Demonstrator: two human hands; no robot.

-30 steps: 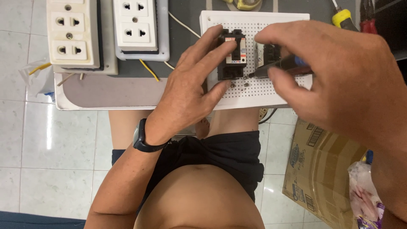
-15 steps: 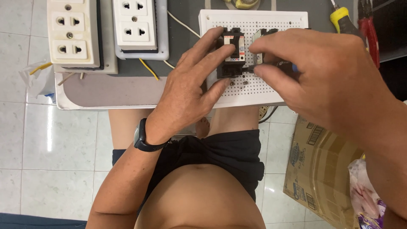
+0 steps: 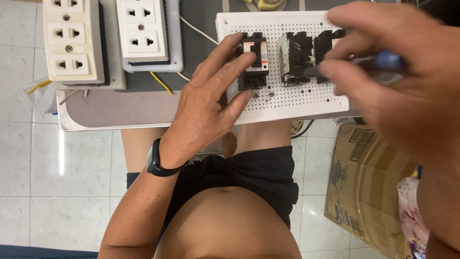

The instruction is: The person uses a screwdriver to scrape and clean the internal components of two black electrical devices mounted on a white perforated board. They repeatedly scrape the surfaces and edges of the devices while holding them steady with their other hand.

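Compared with moment before: our right hand [image 3: 397, 81] moved right along white perforated board [image 3: 287, 103], screwdriver [image 3: 357, 61] clamped in fingers, tip now near middle black breaker [image 3: 294, 57]. Our left hand [image 3: 206, 105] stayed, fingers spread, pressing left breaker [image 3: 254, 60] flat on board at surface [image 3: 120, 103] edge. We judged work passing to middle breaker. Two small screws [image 3: 263, 95] lay just below left breaker.

Black wristwatch [image 3: 154, 162] on left wrist (bare torso), black shorts [image 3: 249, 180].

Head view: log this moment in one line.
left hand steadies black breaker | right hand holds screwdriver | white pegboard
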